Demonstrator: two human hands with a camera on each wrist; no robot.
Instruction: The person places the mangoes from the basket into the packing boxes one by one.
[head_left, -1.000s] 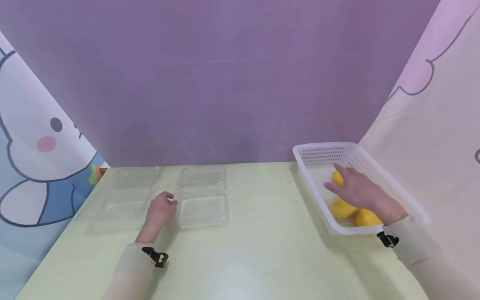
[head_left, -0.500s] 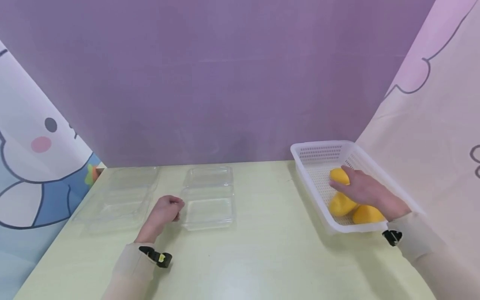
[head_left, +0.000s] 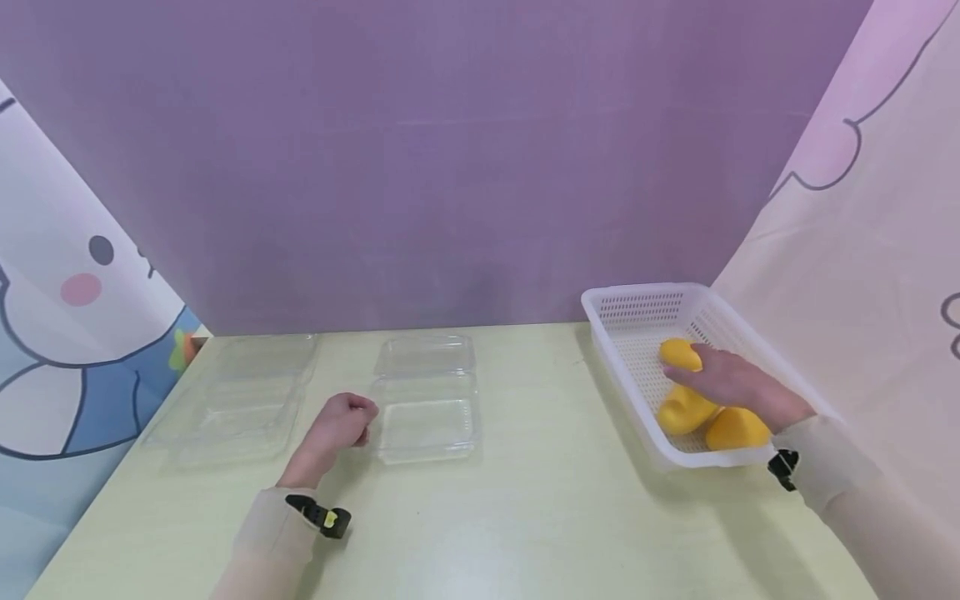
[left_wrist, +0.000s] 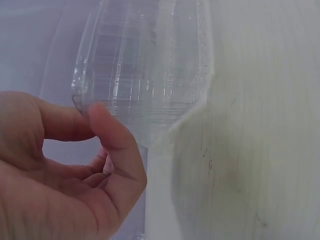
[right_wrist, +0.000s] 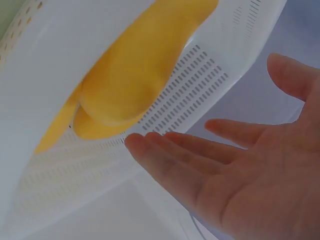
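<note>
My left hand (head_left: 339, 423) pinches the near left edge of a clear plastic container (head_left: 427, 429) between thumb and index finger. In the left wrist view, the thumb and index tips meet at the ribbed corner of the clear container (left_wrist: 145, 65). My right hand (head_left: 731, 383) hovers over a white perforated basket (head_left: 637, 400), fingers extended and holding nothing. Inside lie yellow mango-like fruits: one at the back (head_left: 677, 353), one in the middle (head_left: 681, 412) and one in front (head_left: 737, 429). The right wrist view shows the right hand (right_wrist: 240, 165) beside a smooth yellow fruit (right_wrist: 135, 70).
More clear plastic containers (head_left: 247, 392) sit overlapping at the table's left. A purple backdrop (head_left: 450, 167) rises behind the pale table (head_left: 525, 500). Printed cloth panels stand at the left (head_left: 45, 250) and right (head_left: 885, 250).
My left hand has moved right, and the clear container has slid right along with it. My right hand has drawn slightly back and lower over the yellow fruits.
</note>
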